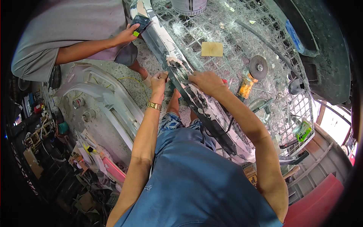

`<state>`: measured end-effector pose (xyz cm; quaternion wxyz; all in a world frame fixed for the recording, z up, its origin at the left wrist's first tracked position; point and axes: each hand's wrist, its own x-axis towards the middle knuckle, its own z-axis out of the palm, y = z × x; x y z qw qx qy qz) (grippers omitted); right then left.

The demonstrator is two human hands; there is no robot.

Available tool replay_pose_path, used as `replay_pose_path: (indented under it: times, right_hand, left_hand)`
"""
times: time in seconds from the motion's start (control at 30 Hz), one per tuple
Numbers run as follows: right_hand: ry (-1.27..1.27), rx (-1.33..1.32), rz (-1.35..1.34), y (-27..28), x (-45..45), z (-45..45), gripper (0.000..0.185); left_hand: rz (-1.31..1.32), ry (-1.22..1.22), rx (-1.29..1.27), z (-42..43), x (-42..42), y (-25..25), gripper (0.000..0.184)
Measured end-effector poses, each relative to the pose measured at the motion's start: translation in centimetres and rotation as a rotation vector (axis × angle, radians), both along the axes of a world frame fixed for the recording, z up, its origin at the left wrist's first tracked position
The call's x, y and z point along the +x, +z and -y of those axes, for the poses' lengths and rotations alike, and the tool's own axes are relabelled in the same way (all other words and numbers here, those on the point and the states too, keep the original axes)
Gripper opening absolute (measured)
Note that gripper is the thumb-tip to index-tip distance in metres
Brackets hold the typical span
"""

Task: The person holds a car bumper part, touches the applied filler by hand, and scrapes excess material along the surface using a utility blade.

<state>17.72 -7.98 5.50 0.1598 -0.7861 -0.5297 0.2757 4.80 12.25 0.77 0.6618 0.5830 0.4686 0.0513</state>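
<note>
A long car bumper [211,122], patchy with black, white and pinkish filler, runs diagonally across a mesh-topped stand in front of me. My left hand [159,81], with a gold watch [154,105] at the wrist, has its fingers curled together at the bumper's near edge. Across the bumper, my right hand [208,82] bends its closed fingers onto the far edge, beside a rough, broken-looking stretch. What either hand pinches, if anything, is hidden. At the upper left, another person's hand [126,36] holds a dark rectangular block [140,24] against the bumper.
On the fibre-strewn mesh [223,32] lie yellowish sandpaper [212,49], an angle grinder [247,85] with a disc, and a green packet [303,131]. A bucket [189,5] stands at the far end. Another pale bumper [109,100] lies on the floor at left. The other person's legs are close by.
</note>
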Motion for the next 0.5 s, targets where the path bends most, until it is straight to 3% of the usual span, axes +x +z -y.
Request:
replay_pose_path:
  times: [0.1, 0.17, 0.5]
  right_hand:
    - [-0.015, 0.006, 0.061, 0.0, -0.7, 0.1, 0.02]
    - [-0.152, 0.059, 0.027, -0.1, -2.1, 0.9, 0.019]
    - [-0.199, 0.06, -0.009, 0.3, -3.6, 2.2, 0.022]
  left_hand:
    - [0.071, -0.013, -0.019, -0.2, -0.4, -1.0, 0.019]
    - [0.053, -0.016, -0.014, -0.3, -0.4, -0.9, 0.019]
    - [0.004, 0.029, -0.021, 0.0, 0.0, 0.0, 0.018]
